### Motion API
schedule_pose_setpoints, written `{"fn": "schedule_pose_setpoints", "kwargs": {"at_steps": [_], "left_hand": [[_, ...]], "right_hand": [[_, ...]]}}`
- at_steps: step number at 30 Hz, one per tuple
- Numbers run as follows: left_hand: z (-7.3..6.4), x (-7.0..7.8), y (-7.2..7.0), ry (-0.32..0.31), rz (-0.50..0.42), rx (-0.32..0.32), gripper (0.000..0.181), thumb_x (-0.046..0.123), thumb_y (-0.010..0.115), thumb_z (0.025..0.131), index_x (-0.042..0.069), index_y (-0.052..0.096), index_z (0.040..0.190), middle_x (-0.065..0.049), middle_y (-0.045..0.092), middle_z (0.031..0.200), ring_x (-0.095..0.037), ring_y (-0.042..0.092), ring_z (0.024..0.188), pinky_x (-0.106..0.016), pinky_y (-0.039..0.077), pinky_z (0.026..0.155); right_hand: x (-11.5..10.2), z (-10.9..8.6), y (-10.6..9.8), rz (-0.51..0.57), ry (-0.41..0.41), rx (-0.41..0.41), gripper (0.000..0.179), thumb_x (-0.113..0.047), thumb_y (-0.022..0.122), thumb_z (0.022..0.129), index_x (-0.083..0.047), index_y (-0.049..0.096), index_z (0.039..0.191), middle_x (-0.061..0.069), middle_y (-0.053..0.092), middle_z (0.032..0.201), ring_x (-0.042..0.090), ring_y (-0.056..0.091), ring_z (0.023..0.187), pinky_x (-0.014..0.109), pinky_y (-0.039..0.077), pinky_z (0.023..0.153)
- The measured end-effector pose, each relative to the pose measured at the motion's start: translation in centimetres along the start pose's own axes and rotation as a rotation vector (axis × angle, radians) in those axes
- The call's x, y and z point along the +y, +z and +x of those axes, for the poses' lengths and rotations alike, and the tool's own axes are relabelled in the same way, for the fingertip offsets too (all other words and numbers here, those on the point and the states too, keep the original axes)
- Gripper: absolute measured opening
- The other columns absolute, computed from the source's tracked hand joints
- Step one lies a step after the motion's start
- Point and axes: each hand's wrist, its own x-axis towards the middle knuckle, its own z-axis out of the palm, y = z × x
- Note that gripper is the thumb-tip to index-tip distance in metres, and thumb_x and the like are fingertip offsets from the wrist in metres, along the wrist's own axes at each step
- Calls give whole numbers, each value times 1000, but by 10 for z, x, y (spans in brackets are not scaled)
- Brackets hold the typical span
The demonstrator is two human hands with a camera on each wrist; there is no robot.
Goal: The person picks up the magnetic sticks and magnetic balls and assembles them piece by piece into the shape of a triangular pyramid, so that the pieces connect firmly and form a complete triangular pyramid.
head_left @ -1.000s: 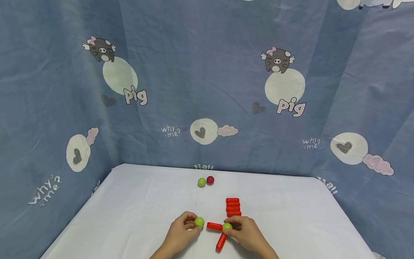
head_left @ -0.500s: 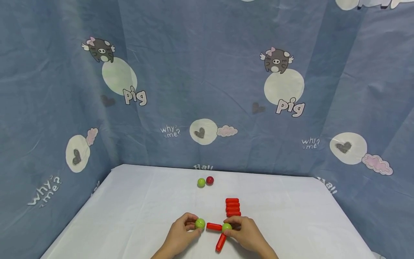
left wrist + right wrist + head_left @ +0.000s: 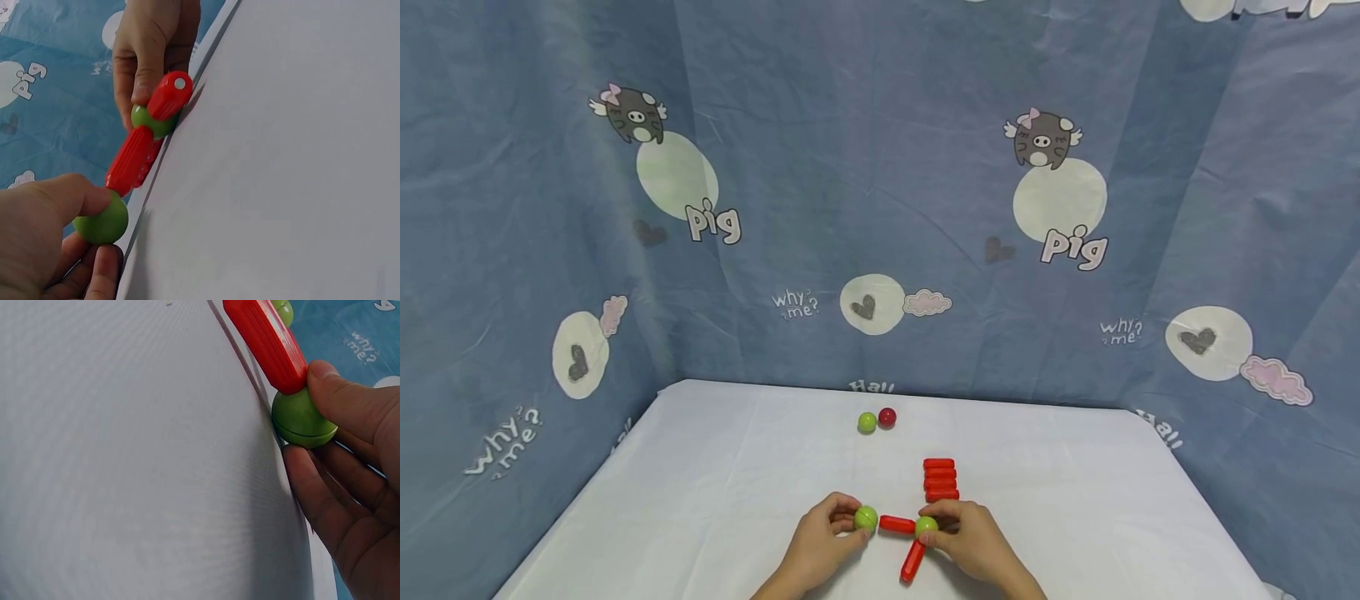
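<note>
My left hand pinches a green ball between thumb and fingers, right at the left end of a red rod. That rod's other end meets a second green ball, which my right hand grips between thumb and fingers. From the second ball another red rod slants toward the table's front. In the left wrist view this slanting rod shows a pale round disc on its free end. The right wrist view has a red rod against the ball under my right thumb.
Several red rods lie stacked side by side just beyond my right hand. Farther back, a green ball and a dark red ball sit together on the white table. A blue printed cloth hangs behind.
My left hand has shifted slightly right, bringing its green ball up to the end of the red rod. My right hand and its ball have stayed in place.
</note>
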Motion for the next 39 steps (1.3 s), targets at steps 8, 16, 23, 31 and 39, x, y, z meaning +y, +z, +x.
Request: {"fn": "schedule_pose_setpoints", "kwargs": {"at_steps": [8,16,23,31,39], "left_hand": [[1,0,3,-11,23,10,36,11,83,81,5,65,112,-6,68,106,-16,67,98,-20,57,80],[1,0,4,-2,28,24,36,12,81,84,3,66,115,-6,70,108,-17,67,100,-19,57,81],[1,0,3,15,7,18,38,11,81,84,2,66,117,-7,70,109,-17,67,101,-20,57,82],[1,-2,3,21,23,13,37,12,81,85,3,67,118,-7,70,110,-17,67,101,-20,57,82],[0,-4,2,36,40,19,35,9,80,85,3,67,118,-7,69,110,-19,67,103,-19,57,83]], "right_hand": [[2,0,0,8,-12,6,33,-28,84,84,-15,76,113,-4,73,100,10,66,87,24,57,77],[2,1,1,0,17,4,33,-28,85,82,-16,77,112,-6,73,96,11,65,86,26,56,77],[1,2,0,-9,37,-1,34,-29,86,81,-16,77,111,-6,72,96,12,64,87,29,57,78],[2,2,0,-15,26,-6,34,-30,87,80,-15,76,110,-6,72,96,12,64,87,26,54,77],[-2,0,-2,5,9,-25,34,-31,87,80,-14,75,107,-5,72,93,11,63,85,23,53,74]]}}
